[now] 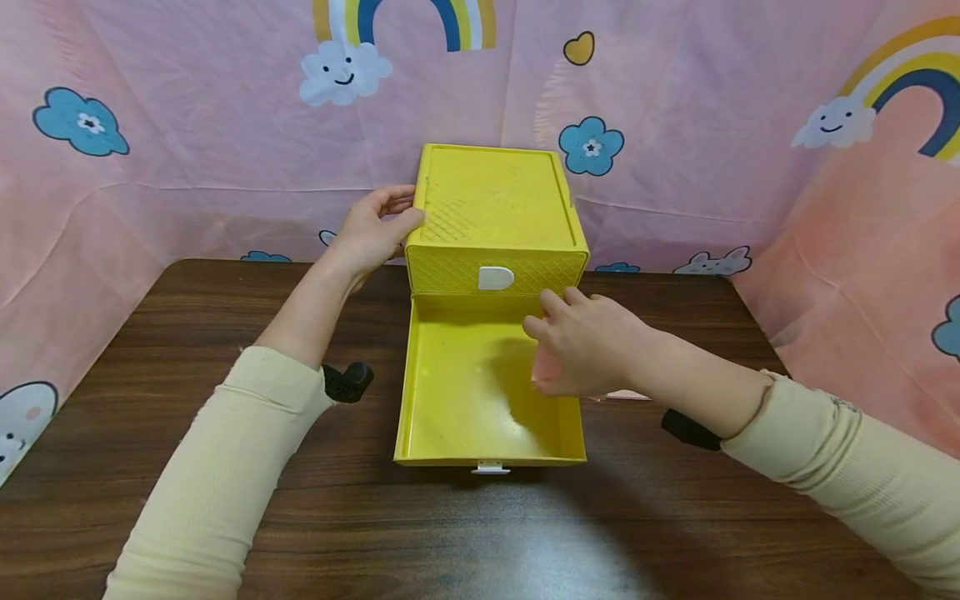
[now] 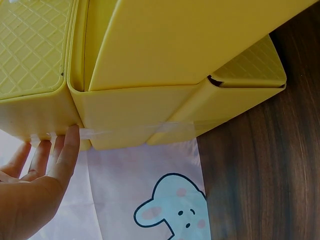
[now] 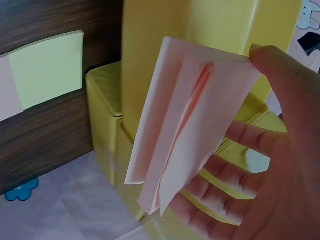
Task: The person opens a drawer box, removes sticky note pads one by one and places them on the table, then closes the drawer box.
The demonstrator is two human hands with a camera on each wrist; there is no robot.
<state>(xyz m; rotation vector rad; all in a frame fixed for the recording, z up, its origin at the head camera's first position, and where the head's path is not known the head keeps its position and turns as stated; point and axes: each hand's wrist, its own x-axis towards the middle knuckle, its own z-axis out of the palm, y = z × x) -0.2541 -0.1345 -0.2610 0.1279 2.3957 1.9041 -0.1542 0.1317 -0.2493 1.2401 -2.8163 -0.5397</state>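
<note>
A yellow drawer box [image 1: 495,196] stands at the table's back, with one lower drawer [image 1: 472,392] pulled out toward the front. My left hand [image 1: 375,229] holds the upper left side of the box, thumb at its top edge; in the left wrist view the fingers of that hand [image 2: 45,175] touch the yellow side. Above the right part of the pulled-out drawer, my right hand [image 1: 592,346] grips a pink pad of paper [image 1: 546,367]. The right wrist view shows this pink paper [image 3: 200,115] folded or layered, pinched between thumb and fingers of the hand [image 3: 280,165].
Green paper [image 3: 50,67] and pinkish paper [image 3: 7,87] lie on the dark wooden table [image 1: 300,517] to the right of the drawer. A pink patterned cloth [image 1: 225,125] hangs behind the table. The upper drawer with a white tab [image 1: 496,277] is closed.
</note>
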